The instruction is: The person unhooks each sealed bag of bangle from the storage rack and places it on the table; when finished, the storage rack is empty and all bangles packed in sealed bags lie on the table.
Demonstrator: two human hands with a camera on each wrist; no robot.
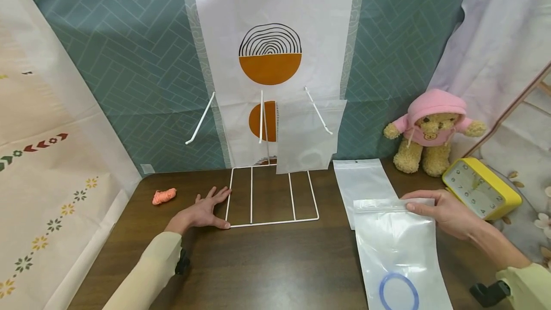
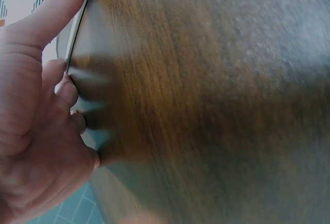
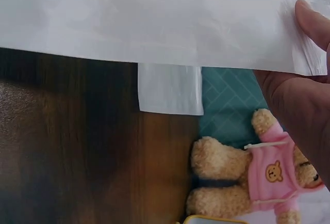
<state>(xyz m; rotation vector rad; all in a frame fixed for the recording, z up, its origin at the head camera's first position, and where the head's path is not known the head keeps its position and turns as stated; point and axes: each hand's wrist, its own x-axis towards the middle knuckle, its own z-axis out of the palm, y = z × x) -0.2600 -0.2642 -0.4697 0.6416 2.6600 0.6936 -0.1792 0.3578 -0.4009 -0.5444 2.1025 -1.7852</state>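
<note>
My right hand (image 1: 447,212) pinches the top right corner of a white zip bag (image 1: 398,240) between thumb and fingers. A blue ring (image 1: 399,292) shows on the lower part of this bag. Behind it, a second white zip bag (image 1: 363,178) lies on the table. My left hand (image 1: 204,212) rests with spread fingers at the left side of a white wire rack (image 1: 275,223), its thumb at the front left corner. In the left wrist view the thumb (image 2: 62,12) lies along the wire. Another pale bag (image 1: 307,135) hangs from the rack's right prong.
A small coral yarn bundle (image 1: 164,196) lies at the table's left. A teddy bear (image 1: 432,133) in a pink hoodie sits at the back right, beside a yellow clock (image 1: 482,188). Two more prongs (image 1: 200,119) stick out toward me. Patterned cloth (image 1: 150,61) hangs behind the table.
</note>
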